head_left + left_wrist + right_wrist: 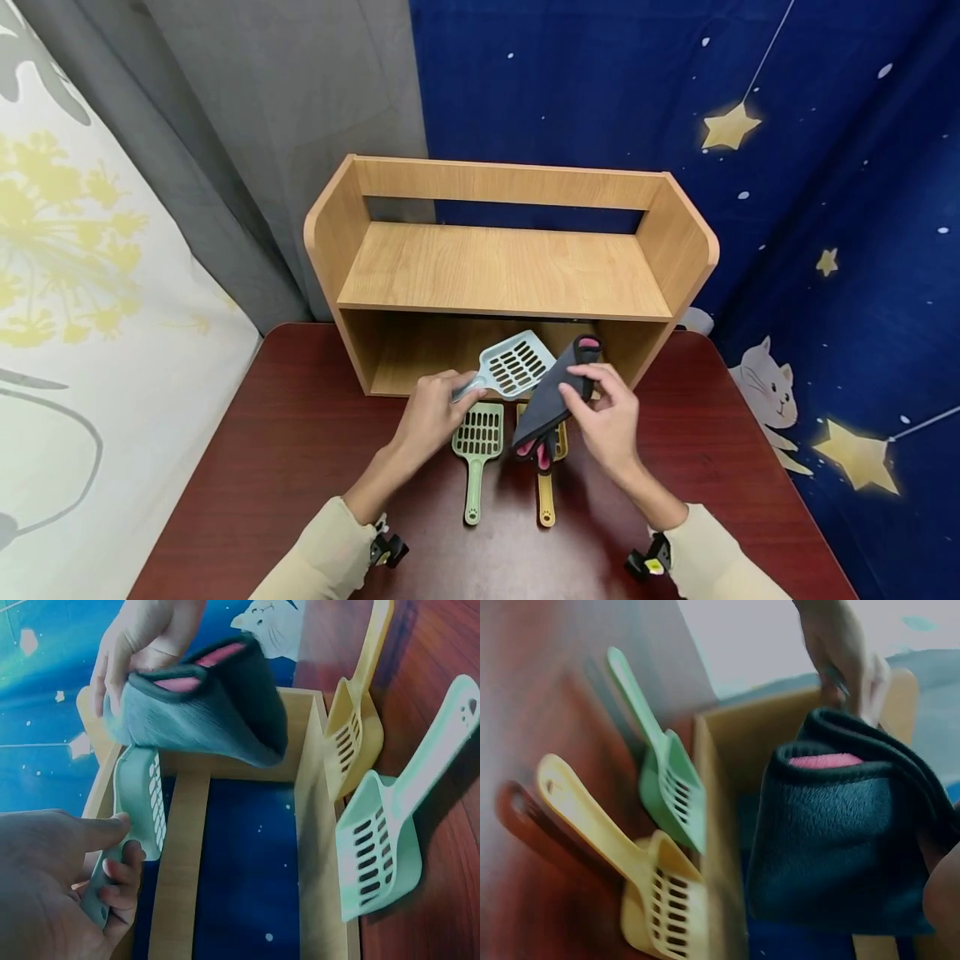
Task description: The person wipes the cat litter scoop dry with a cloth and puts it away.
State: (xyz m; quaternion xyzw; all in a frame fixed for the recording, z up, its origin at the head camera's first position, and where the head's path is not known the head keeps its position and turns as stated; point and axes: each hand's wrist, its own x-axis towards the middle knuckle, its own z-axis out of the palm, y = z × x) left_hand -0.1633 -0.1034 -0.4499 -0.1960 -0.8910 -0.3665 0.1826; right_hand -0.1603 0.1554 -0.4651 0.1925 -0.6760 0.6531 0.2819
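My left hand grips the handle of a light blue slotted litter scoop, held up in front of the shelf. In my right hand is a folded dark grey cloth with pink inside its folds, pinched between thumb and fingers. The cloth's edge comes right up to the scoop's head, overlapping it in the left wrist view. Below, a green litter scoop lies on the table, handle toward me. Beside it a yellow litter scoop lies partly hidden under the raised cloth.
A two-tier wooden shelf stands at the back of the dark red table. The heads of the green and yellow scoops lie close to its front edge. Grey and starry blue curtains hang behind, and a white patterned one at left.
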